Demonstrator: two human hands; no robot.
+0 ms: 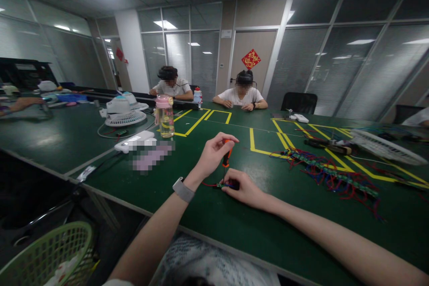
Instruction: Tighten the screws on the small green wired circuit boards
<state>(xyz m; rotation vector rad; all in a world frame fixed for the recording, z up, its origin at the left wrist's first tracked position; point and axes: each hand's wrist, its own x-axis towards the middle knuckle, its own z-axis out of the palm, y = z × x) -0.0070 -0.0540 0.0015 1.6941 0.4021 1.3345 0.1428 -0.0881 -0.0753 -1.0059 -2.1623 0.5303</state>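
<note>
My left hand [214, 154], with a watch strap at the wrist, is closed around the top of an orange and black screwdriver [227, 157]. The screwdriver stands upright, its thin shaft pointing down at a small green circuit board [219, 185] on the table. Red and dark blue wires run from the board. Low on the tabletop, my right hand [243, 187] pinches the board or its wires at the right side; its fingertips partly cover them, so the exact grip is hard to see.
A long row of wired circuit boards [331, 172] lies to the right, beside yellow tape lines. On the left are a power strip [134, 141], a drink bottle [165, 118] and white fans [124, 111]. Two people sit across the green table [187, 161]. A green basket [50, 250] stands below left.
</note>
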